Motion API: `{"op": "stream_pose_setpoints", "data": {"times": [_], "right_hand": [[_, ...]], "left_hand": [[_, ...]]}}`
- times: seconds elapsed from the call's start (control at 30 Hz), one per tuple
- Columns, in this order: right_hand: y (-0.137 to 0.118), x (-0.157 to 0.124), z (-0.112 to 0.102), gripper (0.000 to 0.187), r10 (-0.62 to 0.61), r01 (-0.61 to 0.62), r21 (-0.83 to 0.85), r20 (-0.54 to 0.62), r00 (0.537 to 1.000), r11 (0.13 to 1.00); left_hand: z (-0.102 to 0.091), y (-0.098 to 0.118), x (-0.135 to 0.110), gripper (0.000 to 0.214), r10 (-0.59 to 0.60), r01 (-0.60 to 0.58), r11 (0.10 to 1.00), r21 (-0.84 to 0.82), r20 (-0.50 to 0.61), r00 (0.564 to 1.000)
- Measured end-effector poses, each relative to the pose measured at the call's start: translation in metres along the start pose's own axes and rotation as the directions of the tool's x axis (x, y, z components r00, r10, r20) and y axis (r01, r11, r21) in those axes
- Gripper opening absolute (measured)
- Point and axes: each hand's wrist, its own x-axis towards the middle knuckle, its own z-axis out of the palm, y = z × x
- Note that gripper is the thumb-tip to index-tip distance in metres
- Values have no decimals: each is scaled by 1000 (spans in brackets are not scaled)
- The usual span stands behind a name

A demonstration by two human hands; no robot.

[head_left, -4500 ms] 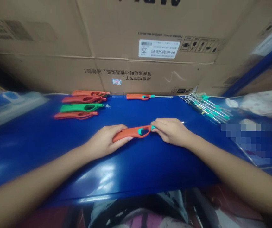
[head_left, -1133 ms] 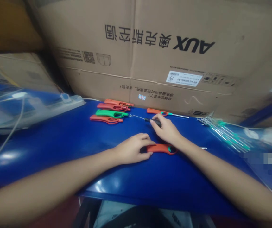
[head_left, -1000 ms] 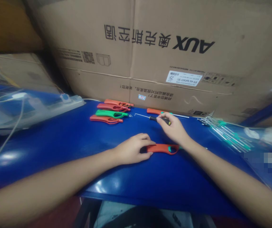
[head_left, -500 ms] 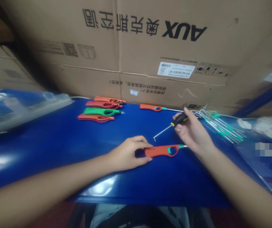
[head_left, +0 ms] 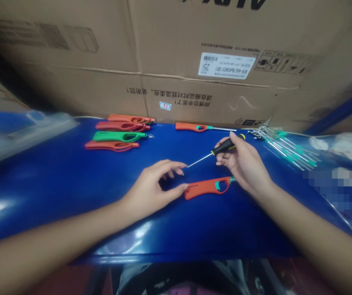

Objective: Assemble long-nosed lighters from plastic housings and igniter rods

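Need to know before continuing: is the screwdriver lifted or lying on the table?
Lifted: the right hand holds the screwdriver tilted above the blue table.

Black-handled screwdriver (head_left: 221, 147) aloft, tilted above flat orange lighter (head_left: 208, 187).

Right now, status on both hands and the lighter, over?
Right hand shut on screwdriver, tip aimed left. Left hand open, thumb at the orange lighter butt. Lighter flat on blue table. Nothing between tool and lighter.
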Motion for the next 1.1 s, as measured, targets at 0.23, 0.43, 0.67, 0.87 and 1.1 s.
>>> {"op": "stream_pose_setpoints", "data": {"times": [0.23, 0.43, 0.67, 0.87, 1.1], "right_hand": [[7, -3, 5, 40, -23, 32, -110, 82, 996, 993], [13, -7, 7, 40, -44, 64, -143, 139, 989, 988], [7, -10, 7, 38, -75, 86, -92, 121, 990, 992], [0, -14, 10, 37, -131, 134, -28, 90, 987, 991], [-5, -20, 10, 33, -216, 218, -23, 68, 974, 976]], "left_hand": [[-3, -7, 3, 41, -29, 32, 994, 101, -35, 999], [-2, -12, 4, 47, -1, 1, 995, 96, -5, 1000], [-1, -13, 4, 39, 10, -12, 998, 63, 18, 1000], [-1, -9, 4, 28, -63, 63, 998, -22, -23, 998], [1, -2, 7, 18, -285, 315, 897, -309, 140, 948]]}}
